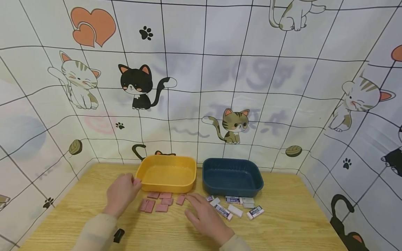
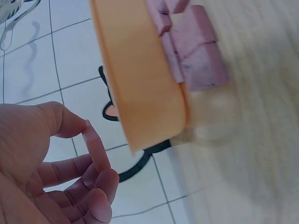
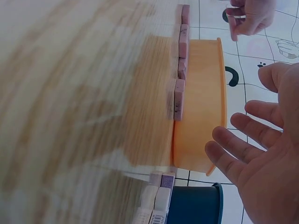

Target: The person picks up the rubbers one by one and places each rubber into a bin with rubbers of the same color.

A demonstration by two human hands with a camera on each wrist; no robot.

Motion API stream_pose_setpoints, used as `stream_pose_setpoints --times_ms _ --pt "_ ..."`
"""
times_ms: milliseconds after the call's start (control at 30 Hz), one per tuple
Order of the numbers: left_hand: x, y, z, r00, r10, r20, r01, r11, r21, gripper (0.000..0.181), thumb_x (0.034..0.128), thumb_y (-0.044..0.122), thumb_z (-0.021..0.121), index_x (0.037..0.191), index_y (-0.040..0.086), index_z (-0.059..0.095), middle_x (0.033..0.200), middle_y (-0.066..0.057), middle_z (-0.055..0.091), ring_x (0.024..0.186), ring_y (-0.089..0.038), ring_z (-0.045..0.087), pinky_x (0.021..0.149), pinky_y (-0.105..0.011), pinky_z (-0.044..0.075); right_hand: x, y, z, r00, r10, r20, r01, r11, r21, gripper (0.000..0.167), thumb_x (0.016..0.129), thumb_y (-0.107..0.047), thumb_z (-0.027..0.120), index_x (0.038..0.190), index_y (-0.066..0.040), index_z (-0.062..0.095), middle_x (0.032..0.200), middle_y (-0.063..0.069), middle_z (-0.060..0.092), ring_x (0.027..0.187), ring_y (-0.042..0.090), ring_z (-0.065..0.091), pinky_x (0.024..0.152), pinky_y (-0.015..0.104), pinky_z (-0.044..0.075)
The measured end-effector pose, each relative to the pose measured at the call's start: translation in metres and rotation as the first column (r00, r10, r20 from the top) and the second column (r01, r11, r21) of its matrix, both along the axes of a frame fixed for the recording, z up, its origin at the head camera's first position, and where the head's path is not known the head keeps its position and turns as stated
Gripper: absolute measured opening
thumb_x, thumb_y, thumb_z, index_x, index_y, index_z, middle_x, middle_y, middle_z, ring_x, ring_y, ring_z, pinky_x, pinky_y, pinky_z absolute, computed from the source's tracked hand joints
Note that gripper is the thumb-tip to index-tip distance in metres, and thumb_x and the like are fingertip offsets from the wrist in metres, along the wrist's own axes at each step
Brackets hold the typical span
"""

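Note:
My left hand is raised at the left side of the yellow bin. Between thumb and fingers it pinches a flat pink eraser, seen edge-on in the left wrist view. Several more pink erasers lie on the wood table in front of this bin. My right hand hovers palm down with its fingers spread, holding nothing. It is between the pink group and several white erasers, some in blue-and-white sleeves, and it partly covers that group. Nothing shows inside the yellow bin.
A dark blue bin stands right of the yellow one, both near the back edge of the table. A cat-print cloth hangs behind and at the sides. A small black object shows by my left sleeve.

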State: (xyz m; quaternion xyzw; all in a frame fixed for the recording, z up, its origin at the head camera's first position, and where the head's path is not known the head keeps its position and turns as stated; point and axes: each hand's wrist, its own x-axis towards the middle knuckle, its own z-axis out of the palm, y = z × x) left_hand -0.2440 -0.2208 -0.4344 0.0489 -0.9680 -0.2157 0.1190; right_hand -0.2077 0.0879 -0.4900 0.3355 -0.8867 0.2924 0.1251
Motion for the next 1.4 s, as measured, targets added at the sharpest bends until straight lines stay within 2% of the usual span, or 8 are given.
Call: stream_pose_setpoints --times_ms 233,433,600,967,1267,1400 --pt "-0.006 0.015 0.011 0.997 -0.075 -0.029 0.074 0.997 -0.011 0.023 0.091 0.022 0.063 0.074 0.01 0.052 0.075 -0.006 0.049 0.07 -0.022 0.047 0.056 -0.033 0.035 -0.002 0.001 0.002 1.0 -0.011 0.028 0.01 1.0 0.019 0.043 0.104 -0.022 0.06 0.145 -0.011 0.057 0.139 0.004 0.06 0.128 0.022 0.059 0.105 0.045 0.05" --pt "-0.014 0.023 0.013 0.994 -0.107 -0.026 0.106 0.994 -0.038 0.024 0.0912 0.02 0.066 0.075 0.009 0.053 0.078 -0.007 0.048 0.069 -0.022 0.047 0.056 -0.032 0.036 -0.002 0.001 0.004 0.999 -0.013 0.052 0.011 1.0 0.026 0.042 0.104 -0.021 0.059 0.145 -0.01 0.056 0.141 0.006 0.059 0.13 0.024 0.057 0.106 0.046 0.049" --pt "-0.021 0.028 0.009 0.991 -0.131 -0.033 0.129 0.99 -0.058 0.023 0.09 0.017 0.069 0.076 0.009 0.053 0.079 -0.007 0.048 0.07 -0.022 0.047 0.056 -0.032 0.037 -0.003 0.002 0.004 0.998 -0.01 0.067 0.008 1.0 0.026 0.042 0.105 -0.021 0.058 0.146 -0.01 0.056 0.142 0.007 0.059 0.131 0.024 0.057 0.107 0.046 0.048" --pt "-0.04 0.031 -0.008 0.969 -0.245 -0.028 0.242 0.967 -0.077 0.022 0.0924 0.016 0.073 0.081 0.008 0.056 0.08 -0.006 0.047 0.069 -0.021 0.045 0.058 -0.033 0.038 -0.003 0.002 0.001 0.996 -0.031 0.083 0.028 0.999 0.043 0.044 0.106 -0.025 0.057 0.147 -0.009 0.056 0.142 0.006 0.059 0.131 0.025 0.058 0.107 0.047 0.049" --pt "-0.052 0.032 -0.009 0.966 -0.258 0.005 0.258 0.961 -0.102 0.023 0.0941 0.017 0.072 0.081 0.006 0.058 0.081 -0.007 0.05 0.07 -0.021 0.047 0.06 -0.034 0.041 -0.002 -0.001 -0.003 1.0 -0.013 0.025 0.012 0.999 0.037 0.041 0.104 -0.021 0.059 0.142 -0.007 0.06 0.137 0.007 0.062 0.125 0.024 0.061 0.103 0.045 0.052" --pt "-0.055 0.033 -0.008 0.966 -0.258 0.024 0.259 0.959 -0.116 0.023 0.0947 0.017 0.072 0.08 0.006 0.057 0.08 -0.007 0.049 0.069 -0.02 0.047 0.06 -0.034 0.042 -0.004 -0.004 -0.004 0.999 0.002 0.036 -0.004 0.999 0.039 0.042 0.104 -0.021 0.059 0.145 -0.01 0.057 0.137 0.006 0.062 0.125 0.021 0.061 0.103 0.043 0.052"
